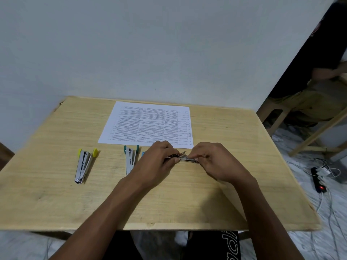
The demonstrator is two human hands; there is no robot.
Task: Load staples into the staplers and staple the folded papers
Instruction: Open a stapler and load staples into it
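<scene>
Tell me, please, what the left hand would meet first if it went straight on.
Probably the right hand, holding the other end of the stapler that the left hand grips; depth is unclear.

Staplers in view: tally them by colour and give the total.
Yellow stapler: 1
Teal stapler: 1
Held stapler, gripped by left hand and right hand, colour not clear: 1
Total: 3
</scene>
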